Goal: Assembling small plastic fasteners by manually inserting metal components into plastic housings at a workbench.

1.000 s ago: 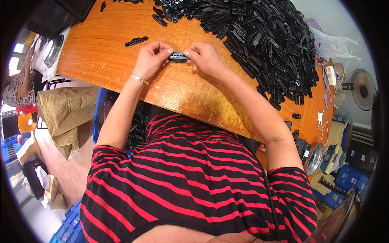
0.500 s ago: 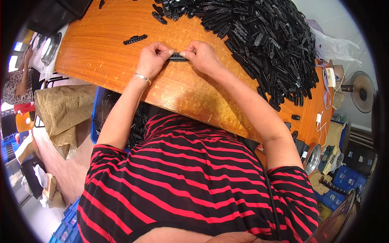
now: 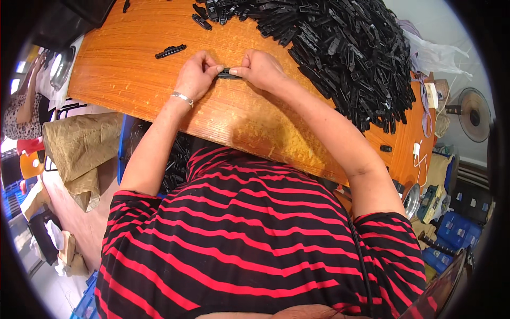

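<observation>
Left hand (image 3: pixel 195 78) and right hand (image 3: pixel 262 69), fingers clamped on a slotted black plastic part (image 3: pixel 228 76) between them, over the wood-grain tabletop (image 3: pixel 125 64), thumbs closer together than a second ago, its face now darker

No readable text, label, brand, number or sign in the head view

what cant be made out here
In the head view:
ends of the held black part, covered by left hand and right hand;
far side of the black pile, cut off by the top edge;
most of the blue bin, behind forearm and table;
what the co-worker handles, too blurred.
</observation>
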Demonstrator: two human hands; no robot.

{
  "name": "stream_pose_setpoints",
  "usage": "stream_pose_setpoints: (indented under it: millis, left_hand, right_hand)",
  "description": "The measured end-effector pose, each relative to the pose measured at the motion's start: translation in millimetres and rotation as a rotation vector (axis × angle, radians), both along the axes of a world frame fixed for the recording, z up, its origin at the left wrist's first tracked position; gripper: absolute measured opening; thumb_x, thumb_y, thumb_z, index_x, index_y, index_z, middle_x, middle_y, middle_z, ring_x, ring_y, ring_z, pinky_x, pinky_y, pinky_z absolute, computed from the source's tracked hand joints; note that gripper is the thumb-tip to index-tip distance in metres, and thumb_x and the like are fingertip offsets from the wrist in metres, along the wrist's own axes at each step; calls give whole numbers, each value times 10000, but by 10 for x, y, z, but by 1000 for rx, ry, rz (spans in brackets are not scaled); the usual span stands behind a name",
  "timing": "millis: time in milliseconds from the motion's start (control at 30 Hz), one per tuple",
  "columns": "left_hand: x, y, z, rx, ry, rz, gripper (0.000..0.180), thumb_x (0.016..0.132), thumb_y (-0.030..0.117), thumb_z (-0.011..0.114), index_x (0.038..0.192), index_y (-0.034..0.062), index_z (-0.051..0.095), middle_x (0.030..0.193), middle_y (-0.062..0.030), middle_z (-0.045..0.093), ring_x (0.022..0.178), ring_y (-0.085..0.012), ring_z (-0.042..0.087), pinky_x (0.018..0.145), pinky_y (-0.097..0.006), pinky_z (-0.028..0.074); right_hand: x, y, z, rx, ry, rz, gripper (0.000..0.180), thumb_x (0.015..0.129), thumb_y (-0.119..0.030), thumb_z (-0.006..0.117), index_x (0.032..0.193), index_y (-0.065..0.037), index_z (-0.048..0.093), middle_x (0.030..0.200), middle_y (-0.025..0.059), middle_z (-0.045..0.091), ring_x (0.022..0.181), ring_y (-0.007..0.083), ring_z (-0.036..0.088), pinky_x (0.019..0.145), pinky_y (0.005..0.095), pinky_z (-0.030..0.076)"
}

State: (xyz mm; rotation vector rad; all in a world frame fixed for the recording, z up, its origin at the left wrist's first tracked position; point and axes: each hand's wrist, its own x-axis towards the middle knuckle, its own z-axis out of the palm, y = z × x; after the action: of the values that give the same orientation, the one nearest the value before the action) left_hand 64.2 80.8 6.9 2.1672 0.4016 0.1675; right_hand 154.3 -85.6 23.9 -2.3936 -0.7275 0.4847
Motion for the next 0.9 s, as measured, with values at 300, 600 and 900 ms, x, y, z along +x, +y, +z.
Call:
stream_pose_setpoints:
  millis: [300,600,900]
  left_hand:
    - [-1232,765,276,-213,163,8,181,859,122,682,760,30,562,657,12,537,577,-72,481,508,-234,389]
    - [-1452,1298,208,26,-40,264,118,871,99,659,897,-15,638,787,-4,625,741,-71,534,700,-222,449]
    - [-147,840,101,624,-338,212,199,783,129,701,967,63,662,928,-135,625,914,-313,587,795,-394,480]
  right_hand:
    - [-207,-888,126,95,-339,-8,259,781,-270,742,807,-54,602,720,105,608,679,285,616,600,373,478]
    - [25,-1331,95,-165,-679,-174,235,797,-149,709,996,-77,607,961,99,601,786,327,637,642,405,514]
    - [38,-734,41,-47,-618,-14,218,777,-122,717,916,-54,564,949,117,599,775,347,627,632,432,501]
